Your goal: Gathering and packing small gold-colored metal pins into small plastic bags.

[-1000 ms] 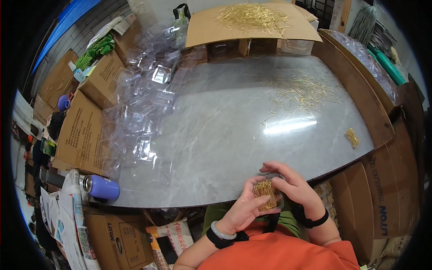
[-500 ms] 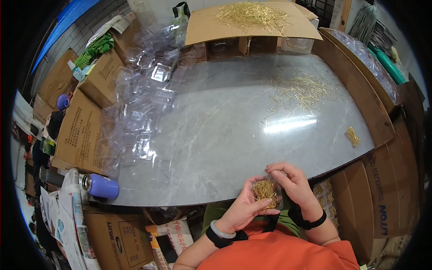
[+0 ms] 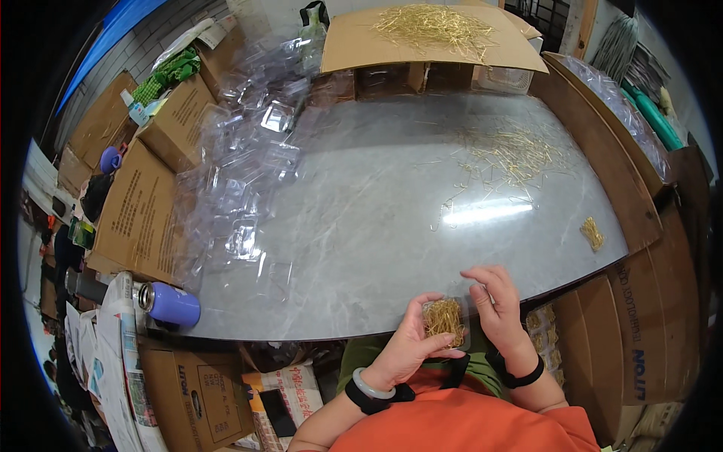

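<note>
At the near edge of the table, my left hand is closed round a small clear plastic box. Thin gold wire hooks fill the box, and my left thumb lies across their near end. To the right of the box is my right hand, its fingers bent but apart from the thumb, with nothing visible in it. A loose spread of gold hooks lies on the far right of the table. One small bundle of hooks sits by the right edge.
Clear plastic boxes are heaped along the table's left side. Cardboard boxes stand beyond them, with a purple bottle lying at the near left corner. A cardboard sheet at the back bears more hooks. Cardboard walls the right side.
My right hand has drawn away from the box rim to the right, and its fingers have spread. The left hand keeps its hold on the box. The view has shifted slightly.
</note>
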